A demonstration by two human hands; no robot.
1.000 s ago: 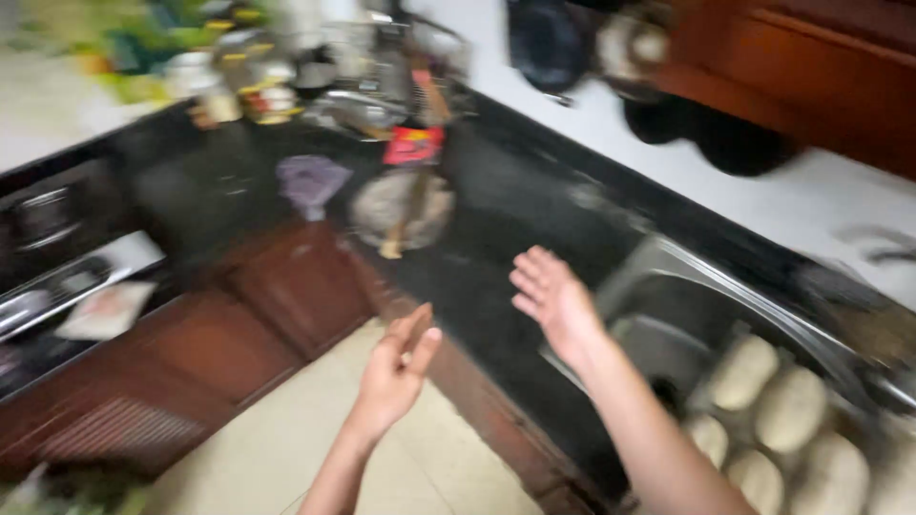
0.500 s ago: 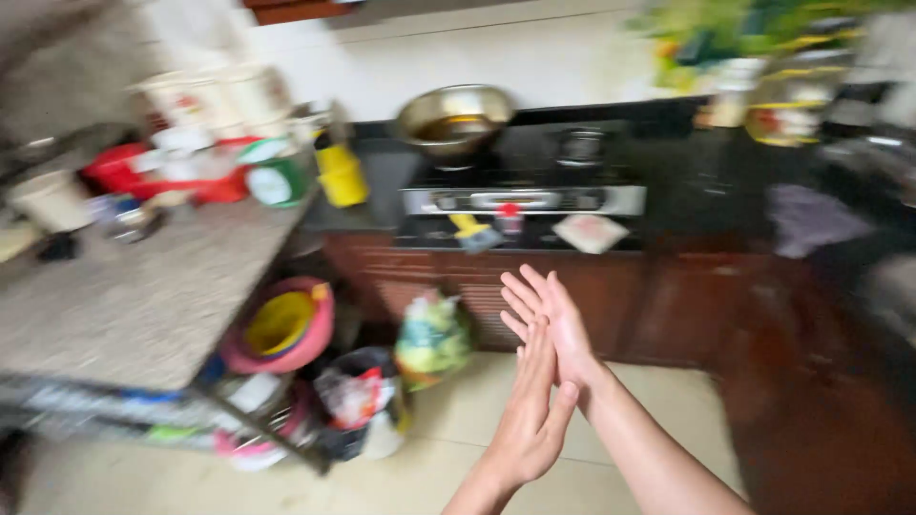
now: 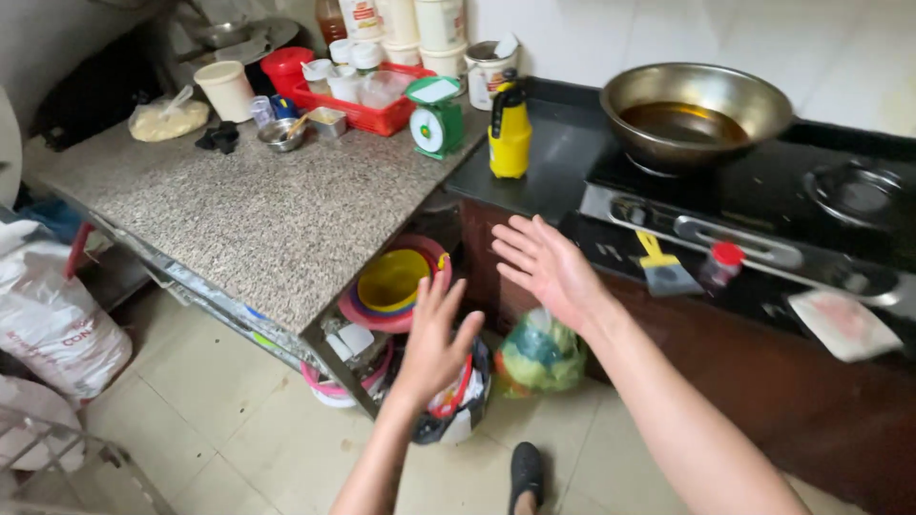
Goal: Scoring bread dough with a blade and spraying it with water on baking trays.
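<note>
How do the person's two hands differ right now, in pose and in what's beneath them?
The left hand shows its back, fingers pointing up and away; the right hand is turned palm-up, fingers pointing left. The left hand sits lower in view, above the black bin by the stacked bowls; the right hand is higher, above the green bag near the stove front. Both are empty, with fingers spread.
</note>
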